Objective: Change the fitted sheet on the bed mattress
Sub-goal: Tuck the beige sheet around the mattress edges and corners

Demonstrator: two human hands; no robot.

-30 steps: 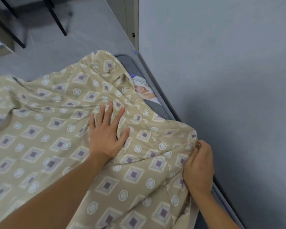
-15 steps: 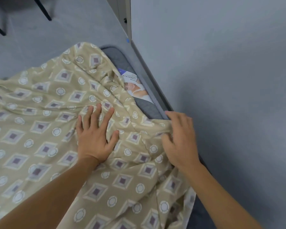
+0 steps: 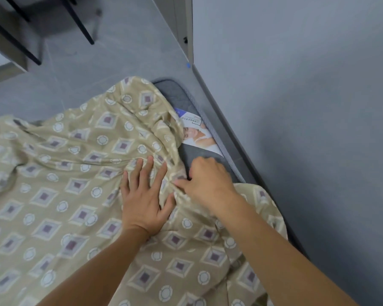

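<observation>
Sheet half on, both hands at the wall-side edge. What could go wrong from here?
1. The left hand lies flat on the sheet, pinning it; the right hand pulling the bunched edge may only add wrinkles.
2. The grey mattress sits close to the wall, so tucking there risks jammed fingers.
3. The printed label on the mattress could snag or crumple under the sheet.
</observation>
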